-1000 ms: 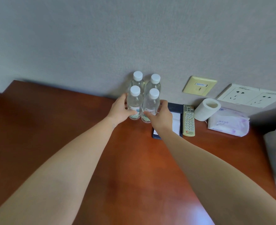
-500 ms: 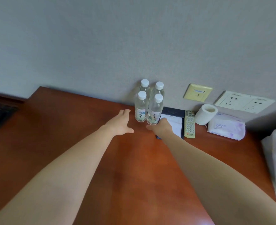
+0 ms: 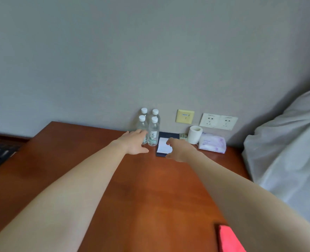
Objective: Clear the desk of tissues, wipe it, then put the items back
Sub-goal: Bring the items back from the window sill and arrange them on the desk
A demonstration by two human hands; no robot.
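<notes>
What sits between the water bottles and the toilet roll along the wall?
In the head view, a dark folder with a white notepad on it, then a remote, mostly hidden behind the right hand.

The right grip (image 3: 177, 151) hides most of the remote (image 3: 183, 136); a pink thing (image 3: 228, 239) is cut off at the bottom edge.

Soft, even daylight, faint shadows along the wall (image 3: 150, 51), slight motion blur, wide-angle bending at the edges.
</notes>
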